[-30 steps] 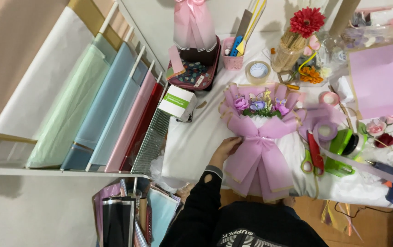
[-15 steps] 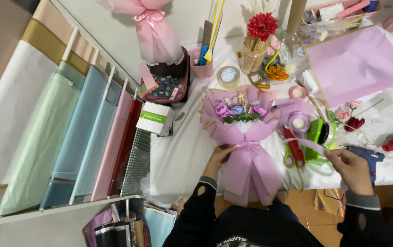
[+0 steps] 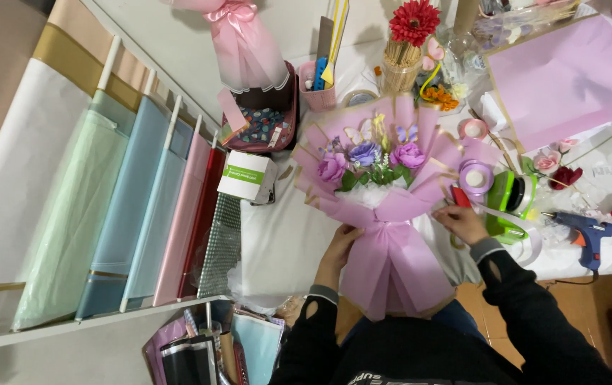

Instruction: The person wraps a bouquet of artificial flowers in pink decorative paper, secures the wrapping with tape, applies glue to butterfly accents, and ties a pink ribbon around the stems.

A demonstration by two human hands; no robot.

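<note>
My left hand point(image 3: 341, 239) closes on the pink-wrapped bouquet point(image 3: 381, 207) at its tied waist on the counter point(image 3: 277, 235); my right hand point(image 3: 463, 222) pinches white ribbon point(image 3: 512, 221). Light, crushable paper, I judge: best held at the waist.

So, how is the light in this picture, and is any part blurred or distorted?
Head view: light is even and soft, with faint shadows on the white table; the bouquet and both hands, left and right, look sharp; the paper rolls on the left fan outward, a wide-lens stretch; the bottom right corner is dark.
</note>
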